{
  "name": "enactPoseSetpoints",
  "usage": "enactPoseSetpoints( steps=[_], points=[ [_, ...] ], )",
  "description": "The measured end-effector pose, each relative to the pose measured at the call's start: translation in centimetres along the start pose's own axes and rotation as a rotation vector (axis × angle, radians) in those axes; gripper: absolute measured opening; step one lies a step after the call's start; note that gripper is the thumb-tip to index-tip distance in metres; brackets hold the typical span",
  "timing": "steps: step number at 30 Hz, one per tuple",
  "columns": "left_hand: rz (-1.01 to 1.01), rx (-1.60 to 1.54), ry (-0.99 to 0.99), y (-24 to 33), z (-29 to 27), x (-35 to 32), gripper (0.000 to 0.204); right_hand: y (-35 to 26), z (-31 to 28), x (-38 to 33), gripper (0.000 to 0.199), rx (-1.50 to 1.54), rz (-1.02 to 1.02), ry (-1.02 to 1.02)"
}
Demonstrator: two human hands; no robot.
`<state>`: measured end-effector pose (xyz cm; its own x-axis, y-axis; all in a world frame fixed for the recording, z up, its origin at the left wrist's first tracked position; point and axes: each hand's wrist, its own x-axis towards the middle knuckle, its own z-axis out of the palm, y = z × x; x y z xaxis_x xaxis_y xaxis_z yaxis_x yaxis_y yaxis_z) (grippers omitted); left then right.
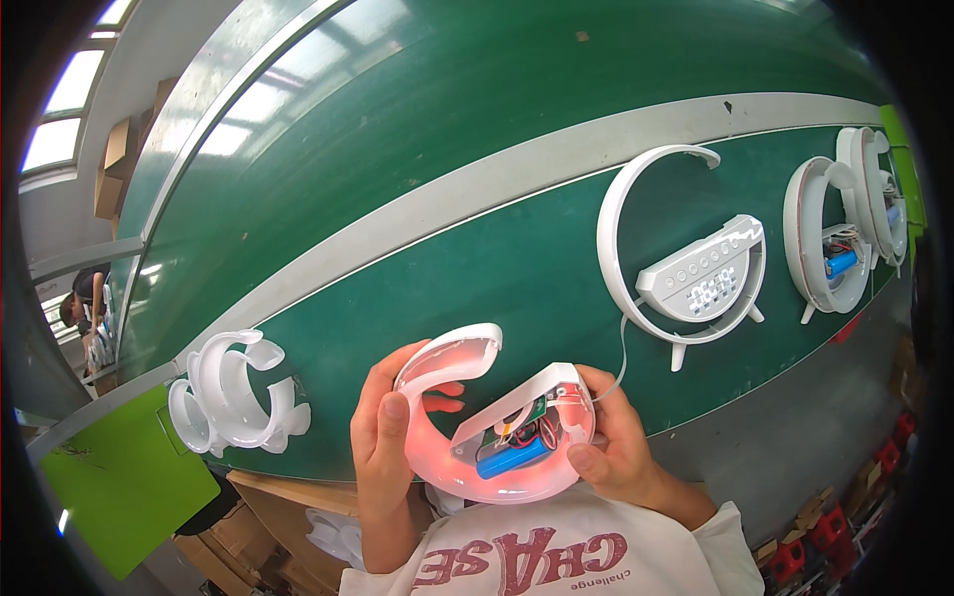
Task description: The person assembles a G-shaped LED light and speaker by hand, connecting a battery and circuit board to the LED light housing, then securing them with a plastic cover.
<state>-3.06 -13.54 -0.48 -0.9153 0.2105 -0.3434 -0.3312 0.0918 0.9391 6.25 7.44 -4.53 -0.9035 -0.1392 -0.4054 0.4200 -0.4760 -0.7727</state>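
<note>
Between my two hands is a white C-shaped lamp (433, 449), glowing pinkish red along its curve. Its back is open, baring a blue cylindrical battery (512, 458), a green circuit board (537, 408) and red, white and black wires. My left hand (381, 422) is wrapped round the ring's left side, some fingers showing through the gap. On the other end, next to the wires, my right hand (618, 443) grips with its thumb in front. A thin white cable (623, 348) runs from near my right hand up toward a finished-looking clock lamp (701, 270) standing on the bench.
Nested white curved shells (234, 392) lie at the bench's left end. At the right stand more ring lamps (823, 238) with batteries exposed. A pale ledge (477, 184) borders the green bench (348, 298). Cardboard boxes (288, 517) sit below; another person (89, 303) is far left.
</note>
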Motion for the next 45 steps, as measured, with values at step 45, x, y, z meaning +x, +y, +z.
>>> enactPoseSetpoints(
  steps=[45],
  points=[
    [-0.061,0.11,0.09,0.4,0.7,0.4,0.055,0.3,0.3,0.4,0.07,-0.095,-0.079,0.054]
  ],
)
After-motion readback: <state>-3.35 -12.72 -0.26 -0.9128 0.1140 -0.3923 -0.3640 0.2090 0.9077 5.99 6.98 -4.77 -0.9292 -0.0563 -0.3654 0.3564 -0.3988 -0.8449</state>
